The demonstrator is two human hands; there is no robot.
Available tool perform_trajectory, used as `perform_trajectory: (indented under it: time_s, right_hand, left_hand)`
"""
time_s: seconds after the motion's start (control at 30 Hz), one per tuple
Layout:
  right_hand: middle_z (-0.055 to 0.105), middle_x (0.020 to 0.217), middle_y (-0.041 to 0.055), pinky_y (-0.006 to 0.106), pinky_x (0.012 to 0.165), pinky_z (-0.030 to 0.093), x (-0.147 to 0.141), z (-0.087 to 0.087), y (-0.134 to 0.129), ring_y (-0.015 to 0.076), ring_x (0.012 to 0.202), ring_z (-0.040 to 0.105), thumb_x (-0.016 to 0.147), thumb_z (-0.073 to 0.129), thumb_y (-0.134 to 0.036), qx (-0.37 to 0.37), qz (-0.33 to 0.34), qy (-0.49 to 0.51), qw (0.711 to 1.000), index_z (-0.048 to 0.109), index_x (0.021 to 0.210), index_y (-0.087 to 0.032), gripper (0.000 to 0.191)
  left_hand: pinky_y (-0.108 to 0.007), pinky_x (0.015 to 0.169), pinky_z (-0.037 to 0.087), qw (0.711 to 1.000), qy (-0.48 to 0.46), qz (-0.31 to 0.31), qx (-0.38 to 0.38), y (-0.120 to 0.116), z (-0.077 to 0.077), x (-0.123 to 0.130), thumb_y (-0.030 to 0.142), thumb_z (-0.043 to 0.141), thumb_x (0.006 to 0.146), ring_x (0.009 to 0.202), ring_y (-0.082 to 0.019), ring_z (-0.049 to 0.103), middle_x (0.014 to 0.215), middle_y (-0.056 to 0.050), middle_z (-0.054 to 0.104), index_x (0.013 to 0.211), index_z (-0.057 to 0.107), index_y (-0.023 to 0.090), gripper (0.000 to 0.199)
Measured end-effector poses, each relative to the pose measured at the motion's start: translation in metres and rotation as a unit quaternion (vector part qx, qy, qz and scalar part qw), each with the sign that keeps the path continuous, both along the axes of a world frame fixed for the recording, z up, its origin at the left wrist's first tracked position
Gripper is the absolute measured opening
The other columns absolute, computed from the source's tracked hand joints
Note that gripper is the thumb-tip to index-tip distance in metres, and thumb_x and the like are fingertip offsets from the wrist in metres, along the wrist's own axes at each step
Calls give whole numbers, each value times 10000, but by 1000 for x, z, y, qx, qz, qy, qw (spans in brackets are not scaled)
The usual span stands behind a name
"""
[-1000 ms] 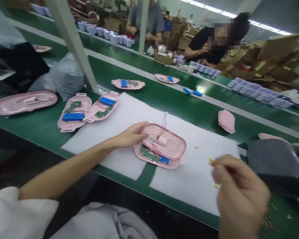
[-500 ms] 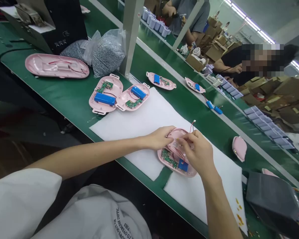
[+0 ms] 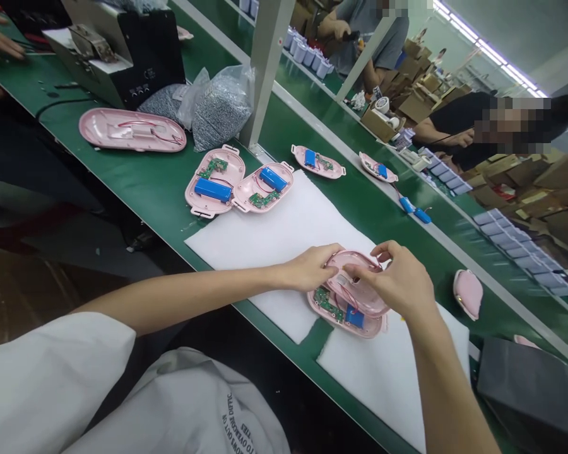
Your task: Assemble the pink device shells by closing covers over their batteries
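My left hand (image 3: 312, 268) grips the left edge of a pink plastic shell half (image 3: 353, 291), tilted with its hollow inside toward me. My right hand (image 3: 404, 277) has its thumb inside this half and its fingers round the far right rim. Thin red wires run down from it to a second pink shell half (image 3: 372, 326) beneath, lying on the white foam sheet (image 3: 265, 246). In the lower half sit a green circuit board (image 3: 329, 304) and a blue battery (image 3: 355, 317). My right fingers partly hide the upper half.
Left of the foam lie two open pink shells (image 3: 214, 183) with batteries. A bag of screws (image 3: 222, 107) leans by a metal post (image 3: 267, 75). A dark box-shaped device (image 3: 530, 391) stands at right. Co-workers sit across the bench; another person's hand (image 3: 0, 41) is at upper left.
My right hand's fingers have moved from a pinch over the upper half to its far right rim. The wire end with the white connector no longer shows. The view has shifted slightly.
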State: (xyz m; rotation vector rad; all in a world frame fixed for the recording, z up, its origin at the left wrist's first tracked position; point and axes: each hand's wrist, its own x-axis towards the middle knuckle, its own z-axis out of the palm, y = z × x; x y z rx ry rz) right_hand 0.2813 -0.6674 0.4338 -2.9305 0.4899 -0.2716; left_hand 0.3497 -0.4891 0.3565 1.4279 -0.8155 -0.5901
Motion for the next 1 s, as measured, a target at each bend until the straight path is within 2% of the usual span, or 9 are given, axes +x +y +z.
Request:
perform_trajectory:
  time_s: [0.1, 0.23, 0.37, 0.5, 0.67, 0.77, 0.87, 0.93, 1.0]
  right_hand:
    - [675, 880, 42, 303, 598, 382, -1, 3, -17, 194, 691, 569, 664, 660, -571, 86, 38, 40, 995, 689, 879, -228, 406]
    - [677, 741, 29, 302, 625, 407, -6, 0, -17, 192, 681, 578, 754, 585, -514, 196, 84, 71, 974, 695, 778, -213, 322]
    - [675, 701, 18, 288, 593, 401, -13, 1, -7, 181, 636, 575, 771, 596, -487, 216, 103, 47, 970, 699, 757, -215, 291]
    - [692, 749, -6, 271, 605, 413, -30, 6, -1, 165, 663, 611, 839, 549, -374, 148, 143, 20, 978, 696, 780, -235, 210]
    - [649, 725, 3, 251, 562, 379, -67, -8, 22, 135, 635, 576, 890, 482, -148, -39, 203, -158, 966, 654, 790, -197, 205]
    - [654, 770, 42, 280, 658, 418, -84, -33, 38, 165, 718, 566, 891, 468, -42, -154, 209, -300, 918, 656, 867, -155, 221]
    - [671, 859, 84, 321, 784, 463, -92, -54, 50, 200, 825, 575, 880, 489, -17, -179, 192, -356, 897, 659, 925, -107, 198]
    - [668, 867, 83, 329, 759, 485, -98, -61, 57, 201, 810, 574, 896, 505, -81, -164, 187, -334, 909, 657, 840, -117, 166]
    - [673, 881, 61, 323, 724, 503, -107, -63, 63, 191, 791, 577, 907, 528, -157, -157, 171, -309, 922, 646, 744, -147, 201]
  left_hand:
    - [-299, 785, 480, 1000, 13, 22, 17, 1, 1, 0, 114, 461, 805, 934, -205, 604, 1033, -54, 632, 1068, 541, 163, 279]
    - [-272, 715, 457, 999, 22, 23, 16, -1, 5, 4, 159, 518, 771, 834, -189, 579, 897, -27, 615, 942, 568, 154, 179]
    - [-224, 606, 398, 1000, -4, 3, 13, -2, 11, 5, 241, 584, 768, 694, -146, 520, 719, 4, 566, 757, 578, 142, 99]
    - [-198, 551, 330, 995, -94, 4, 44, 3, 13, 4, 283, 648, 760, 626, -113, 466, 633, 35, 501, 680, 530, 144, 199]
    - [-205, 612, 389, 969, -224, -82, 62, 15, 13, 2, 323, 508, 922, 621, -112, 500, 671, 19, 568, 875, 605, 152, 202]
    - [-266, 854, 473, 945, -281, -157, 61, 22, 24, 4, 225, 409, 942, 919, -175, 628, 1043, -71, 689, 1131, 618, 169, 287]
    - [-355, 1114, 353, 908, -330, -243, 89, 34, 44, 10, 240, 369, 958, 1334, -233, 457, 1466, -95, 476, 1395, 486, 215, 454]
    - [-377, 1103, 377, 871, -383, -285, 112, 39, 56, 19, 279, 514, 889, 1388, -270, 394, 1523, -82, 406, 1479, 385, 260, 604]
    - [-343, 967, 485, 834, -450, -300, 109, 28, 63, 31, 298, 635, 828, 1323, -275, 475, 1503, -32, 442, 1464, 392, 359, 683]
